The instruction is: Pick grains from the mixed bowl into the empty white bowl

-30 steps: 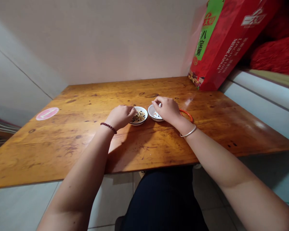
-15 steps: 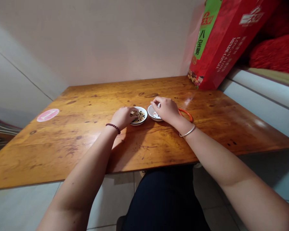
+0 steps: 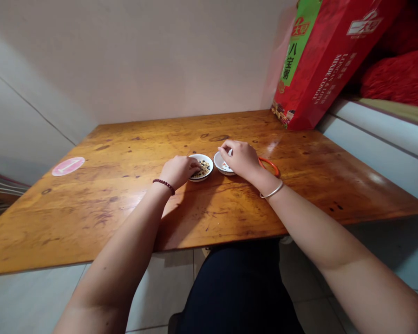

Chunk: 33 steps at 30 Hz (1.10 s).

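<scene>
On the wooden table (image 3: 125,139) stand two small white bowls. The left bowl (image 3: 211,170) contains mixed grains and beans (image 3: 205,168), and the fingertips of my left hand (image 3: 179,171) reach down among them. These fingers are bent and close together; what they pinch is hidden. Beside it, the right bowl (image 3: 220,162) shows a few small bits on its white inside. Held over that bowl's right side is my right hand (image 3: 241,157), thumb and fingers curled together, with anything between the tips too small to make out.
An orange-red curved object (image 3: 273,168) lies just right of my right wrist. A tall red and green carton (image 3: 320,69) stands at the back right against the wall. A pink round sticker (image 3: 68,166) is on the table's left side. My legs are below the front edge.
The fingers of my left hand have shifted slightly among the grains, showing more of the thumb side. My right hand stays almost where it was.
</scene>
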Motion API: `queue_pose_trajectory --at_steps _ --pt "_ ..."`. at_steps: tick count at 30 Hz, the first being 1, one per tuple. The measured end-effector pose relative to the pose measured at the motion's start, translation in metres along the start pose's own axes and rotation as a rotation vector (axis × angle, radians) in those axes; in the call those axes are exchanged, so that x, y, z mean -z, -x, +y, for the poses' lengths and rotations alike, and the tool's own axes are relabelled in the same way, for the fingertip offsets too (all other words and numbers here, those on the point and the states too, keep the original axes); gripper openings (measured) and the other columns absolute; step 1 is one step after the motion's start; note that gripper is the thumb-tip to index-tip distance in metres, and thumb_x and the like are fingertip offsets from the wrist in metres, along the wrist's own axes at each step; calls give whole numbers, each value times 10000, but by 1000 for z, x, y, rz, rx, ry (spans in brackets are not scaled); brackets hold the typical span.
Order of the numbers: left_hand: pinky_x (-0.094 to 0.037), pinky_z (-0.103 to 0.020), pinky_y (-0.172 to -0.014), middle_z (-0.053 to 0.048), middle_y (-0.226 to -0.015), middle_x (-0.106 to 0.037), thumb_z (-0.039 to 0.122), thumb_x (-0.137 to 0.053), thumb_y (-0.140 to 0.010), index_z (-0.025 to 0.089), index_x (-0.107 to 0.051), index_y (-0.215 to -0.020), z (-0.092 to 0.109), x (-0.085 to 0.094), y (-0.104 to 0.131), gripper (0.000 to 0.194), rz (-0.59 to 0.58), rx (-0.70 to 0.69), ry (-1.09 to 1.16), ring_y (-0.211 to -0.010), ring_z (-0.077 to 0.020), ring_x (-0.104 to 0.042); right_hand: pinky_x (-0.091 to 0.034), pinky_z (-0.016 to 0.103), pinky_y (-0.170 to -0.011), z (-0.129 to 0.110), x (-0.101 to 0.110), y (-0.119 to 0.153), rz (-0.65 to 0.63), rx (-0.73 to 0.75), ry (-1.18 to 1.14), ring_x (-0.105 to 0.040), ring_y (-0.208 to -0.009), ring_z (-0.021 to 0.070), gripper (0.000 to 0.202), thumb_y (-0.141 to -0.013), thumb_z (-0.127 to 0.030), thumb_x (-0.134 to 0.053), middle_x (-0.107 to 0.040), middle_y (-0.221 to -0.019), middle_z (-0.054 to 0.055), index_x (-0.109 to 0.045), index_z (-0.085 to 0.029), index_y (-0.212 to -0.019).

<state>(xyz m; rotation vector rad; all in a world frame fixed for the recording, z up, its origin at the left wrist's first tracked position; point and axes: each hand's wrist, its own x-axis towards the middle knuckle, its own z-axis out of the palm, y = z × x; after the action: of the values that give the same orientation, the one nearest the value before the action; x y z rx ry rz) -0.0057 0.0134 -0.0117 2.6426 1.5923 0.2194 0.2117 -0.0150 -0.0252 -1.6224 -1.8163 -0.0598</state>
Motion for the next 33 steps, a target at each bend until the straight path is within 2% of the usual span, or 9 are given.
queue_pose_trajectory --at_steps 6,14,24,33 --pt "-456 -305 -708 -51 -1008 -784 333 -602 -925 285 -799 -972 2 -2 1 209 33 41 -4 -939 -277 -699 -353 310 -641 3 -2 0 32 -2 -20 -668 -771 212 229 -953 -370 -575 -777 -895 53 -731 -229 -861" --pt "-497 -264 -753 -34 -936 -790 276 -692 -852 208 -789 -938 -5 -8 -5 146 101 -38 278 -863 -206 -716 -386 305 -667 4 -2 -3 137 -6 -165 -651 -719 190 259 -955 -386 -559 -762 -842 53 -714 -208 -848" --pt "-549 -277 -771 -61 -893 -791 253 -726 -811 179 -802 -942 0 -10 -6 169 68 20 497 -853 -215 -734 -422 291 -718 -5 -3 5 79 133 -193 -649 -744 180 242 -966 -366 -544 -749 -846 47 -702 -214 -861" --pt "-552 -262 -800 -54 -908 -794 242 -716 -832 179 -801 -936 1 -11 -5 148 85 12 536 -860 -196 -734 -427 277 -708 -5 -4 8 71 201 -244 -628 -708 155 245 -965 -376 -541 -736 -833 27 -693 -219 -853"
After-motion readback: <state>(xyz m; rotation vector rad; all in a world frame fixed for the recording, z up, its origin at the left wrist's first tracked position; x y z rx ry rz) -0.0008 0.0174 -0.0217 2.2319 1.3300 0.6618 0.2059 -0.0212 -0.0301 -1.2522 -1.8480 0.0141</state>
